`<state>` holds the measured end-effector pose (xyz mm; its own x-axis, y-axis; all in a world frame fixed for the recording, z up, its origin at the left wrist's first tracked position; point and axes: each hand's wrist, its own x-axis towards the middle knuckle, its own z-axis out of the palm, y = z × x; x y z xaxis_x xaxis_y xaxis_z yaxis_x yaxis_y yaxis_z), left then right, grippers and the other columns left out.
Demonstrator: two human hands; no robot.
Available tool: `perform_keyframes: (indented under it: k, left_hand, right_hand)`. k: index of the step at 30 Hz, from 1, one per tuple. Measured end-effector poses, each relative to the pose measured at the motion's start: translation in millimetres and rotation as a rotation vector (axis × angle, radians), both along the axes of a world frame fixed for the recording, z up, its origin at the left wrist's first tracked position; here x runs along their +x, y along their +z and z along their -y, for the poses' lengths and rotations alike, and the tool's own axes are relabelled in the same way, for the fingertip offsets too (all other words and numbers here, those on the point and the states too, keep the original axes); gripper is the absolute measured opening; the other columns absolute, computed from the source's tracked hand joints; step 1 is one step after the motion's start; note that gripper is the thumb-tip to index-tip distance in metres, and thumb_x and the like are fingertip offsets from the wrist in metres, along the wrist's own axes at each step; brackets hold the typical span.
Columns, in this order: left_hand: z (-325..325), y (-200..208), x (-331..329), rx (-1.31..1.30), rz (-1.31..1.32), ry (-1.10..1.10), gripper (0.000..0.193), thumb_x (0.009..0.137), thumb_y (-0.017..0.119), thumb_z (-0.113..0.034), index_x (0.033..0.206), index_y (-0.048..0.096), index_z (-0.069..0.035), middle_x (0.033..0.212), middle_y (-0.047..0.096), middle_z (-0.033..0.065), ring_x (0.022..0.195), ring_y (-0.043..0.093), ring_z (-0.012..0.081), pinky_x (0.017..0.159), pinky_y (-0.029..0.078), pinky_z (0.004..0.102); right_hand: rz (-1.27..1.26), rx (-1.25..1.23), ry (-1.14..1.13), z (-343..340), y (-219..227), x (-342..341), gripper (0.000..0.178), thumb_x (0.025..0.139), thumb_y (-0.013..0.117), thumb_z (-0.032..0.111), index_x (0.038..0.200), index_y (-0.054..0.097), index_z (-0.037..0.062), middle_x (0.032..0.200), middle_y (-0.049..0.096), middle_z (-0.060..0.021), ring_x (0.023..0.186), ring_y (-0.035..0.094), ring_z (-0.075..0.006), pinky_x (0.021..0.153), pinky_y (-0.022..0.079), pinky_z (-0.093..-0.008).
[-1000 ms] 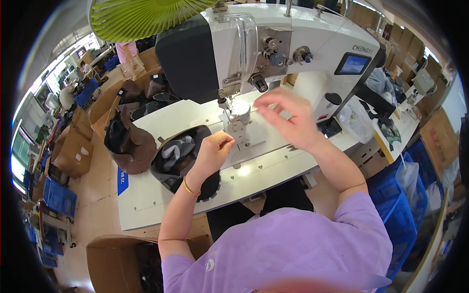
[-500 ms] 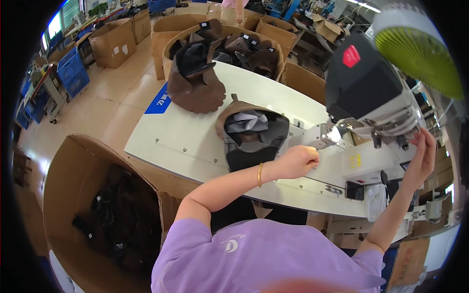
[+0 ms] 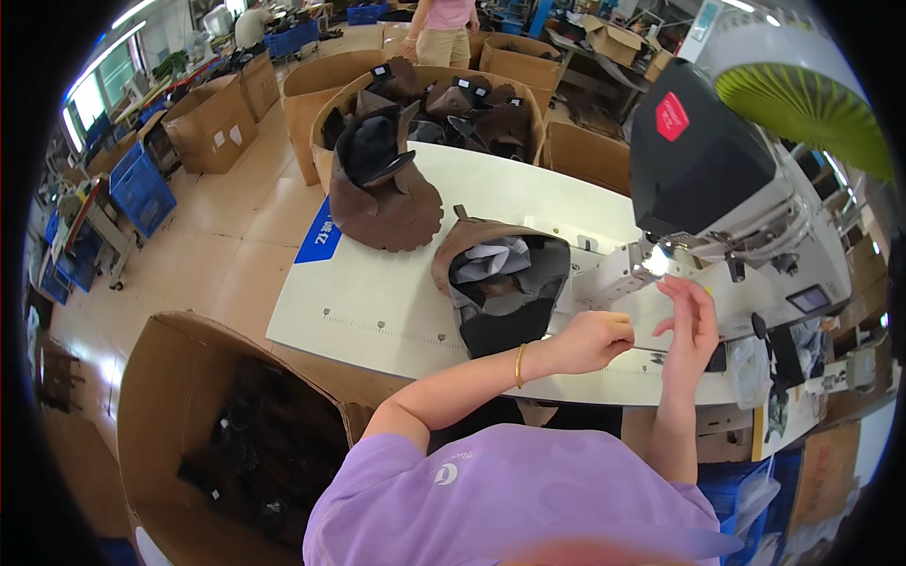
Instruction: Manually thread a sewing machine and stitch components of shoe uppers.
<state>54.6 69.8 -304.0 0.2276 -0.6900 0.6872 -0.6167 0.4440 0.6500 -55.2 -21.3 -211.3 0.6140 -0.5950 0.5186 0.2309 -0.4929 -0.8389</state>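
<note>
Worktable [image 3: 396,288]: white, with a ruled scale along the near edge; beneath the sewing machine [image 3: 708,160] and extending well to its left.
Sewing machine: post-bed industrial type, black head cover with red label, white arm, lamp lit by the needle.
Near carton [image 3: 175,415]: brown cardboard, open, dark pieces inside; well left of the sewing machine, on the wearer's side.
Far carton [image 3: 536,118]: brown cardboard, open, heaped with brown and black boot uppers; left of the sewing machine, beyond the worktable.
Fan [image 3: 797,94]: lime-green grille, white housing; just right of the sewing machine's head.
Crate [image 3: 142,189]: blue plastic, on the floor; far left of the sewing machine.
Lying boot upper [image 3: 510,302]: brown outside, grey and black lining, crumpled grey material within; mouth up, just left of the sewing machine's post.
Standing boot upper [image 3: 387,208]: brown, scalloped edge, black collar; farther left of the sewing machine.
Right hand [image 3: 689,325]: fingers parted, nothing visibly gripped; near the sewing machine's post.
Left hand [image 3: 596,341]: fingers curled closed, whether around thread cannot be told; before the sewing machine's post, wrist overlapping the lying upper's corner in view.
Bangle [image 3: 520,366]: gold-coloured, on the left wrist.
</note>
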Motion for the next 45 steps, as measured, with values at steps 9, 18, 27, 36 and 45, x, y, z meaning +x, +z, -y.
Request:
perform_keyframes:
  k: [9, 18, 27, 36, 45]
  left_hand:
    - [-1.8, 8.6, -3.1, 0.039, 0.016, 0.010, 0.005, 0.086, 0.066, -0.001, 0.089, 0.063, 0.001, 0.082, 0.059, 0.0109, 0.070, 0.061, 0.0272, 0.061, 0.049, 0.0350]
    - [-15.7, 49.6, 0.1, -0.217, 0.192, 0.456, 0.024, 0.069, 0.078, 0.002, 0.090, 0.068, 0.000, 0.115, 0.062, 0.0170, 0.083, 0.062, 0.0242, 0.069, 0.052, 0.0312]
    - [16.7, 146.0, 9.8, -0.590, 0.642, 0.902, 0.050, 0.068, 0.086, -0.016, 0.109, 0.059, -0.003, 0.129, 0.045, 0.0179, 0.125, 0.039, 0.0408, 0.101, 0.032, 0.0519]
    - [38.1, 157.1, 16.4, -0.681, 0.626, 0.945, 0.071, 0.062, 0.088, -0.017, 0.123, 0.053, -0.003, 0.141, 0.032, 0.0198, 0.135, 0.027, 0.0469, 0.107, 0.021, 0.0621]
    - [23.2, 155.7, 18.4, -0.597, 0.757, 0.985, 0.066, 0.072, 0.086, -0.018, 0.125, 0.052, 0.001, 0.139, 0.033, 0.0212, 0.136, 0.028, 0.0460, 0.109, 0.028, 0.0594]
  right_hand:
    - [0.364, 0.061, 0.154, 25.5, 6.5, 1.1, 0.026, 0.102, 0.049, 0.007, 0.126, 0.053, -0.0022, 0.106, 0.067, -0.0149, 0.085, 0.065, -0.0184, 0.074, 0.053, -0.0292]
    - [0.309, -0.263, 0.014, 45.5, 8.0, 10.5, 0.016, 0.094, 0.059, -0.001, 0.109, 0.064, -0.0053, 0.090, 0.070, -0.0100, 0.074, 0.067, -0.0123, 0.067, 0.054, -0.0243]
    - [0.344, -0.271, 0.091, 44.3, 7.8, 19.2, 0.016, 0.092, 0.061, -0.002, 0.108, 0.065, -0.0052, 0.085, 0.070, -0.0091, 0.071, 0.066, -0.0117, 0.062, 0.052, -0.0236]
    - [0.282, 0.073, 0.245, 38.1, 10.4, 33.1, 0.016, 0.092, 0.062, 0.000, 0.106, 0.066, -0.0034, 0.082, 0.070, -0.0068, 0.069, 0.065, -0.0093, 0.061, 0.052, -0.0236]
    - [0.397, 0.101, 0.213, 41.0, 2.8, 29.9, 0.014, 0.091, 0.063, 0.000, 0.104, 0.067, -0.0035, 0.080, 0.069, -0.0065, 0.067, 0.061, -0.0079, 0.062, 0.050, -0.0234]
